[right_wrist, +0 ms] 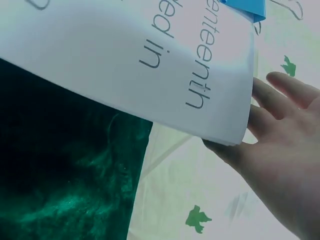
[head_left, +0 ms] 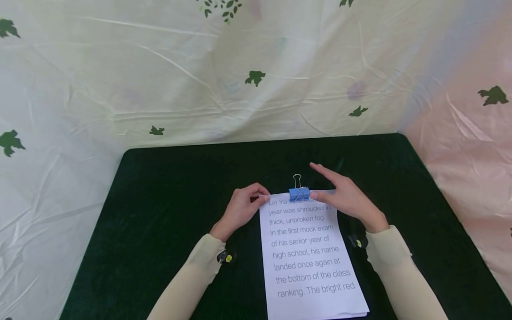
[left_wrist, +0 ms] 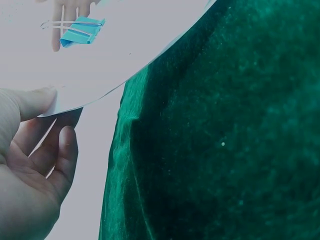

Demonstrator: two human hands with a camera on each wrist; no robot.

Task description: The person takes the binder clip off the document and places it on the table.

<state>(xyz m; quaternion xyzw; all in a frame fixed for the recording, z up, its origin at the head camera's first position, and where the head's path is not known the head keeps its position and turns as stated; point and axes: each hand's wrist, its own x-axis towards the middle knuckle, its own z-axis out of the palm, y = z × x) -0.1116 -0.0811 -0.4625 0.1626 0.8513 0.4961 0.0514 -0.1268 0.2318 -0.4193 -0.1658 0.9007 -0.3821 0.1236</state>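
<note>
A stack of printed sheets (head_left: 308, 266) has a blue binder clip (head_left: 299, 194) on the middle of its top edge. One of the clip's wire handles points up past the edge. My left hand (head_left: 240, 206) pinches the top left corner of the sheets, thumb on top and fingers underneath, as the left wrist view shows with its thumb (left_wrist: 37, 102). At the top right, my right hand (head_left: 354, 200) has its fingers extended, with the thumb over the paper beside the clip. In the right wrist view, the right hand (right_wrist: 295, 135) reaches around the paper corner, some fingers partly hidden behind it.
A dark green cloth (head_left: 180, 191) covers the table under the sheets. Behind it and at both sides hangs a pale curtain (head_left: 180, 80) with green leaf shapes. A small dark device with a yellow spot (head_left: 225, 257) sits at the left wrist, and a similar one (head_left: 357, 242) at the right.
</note>
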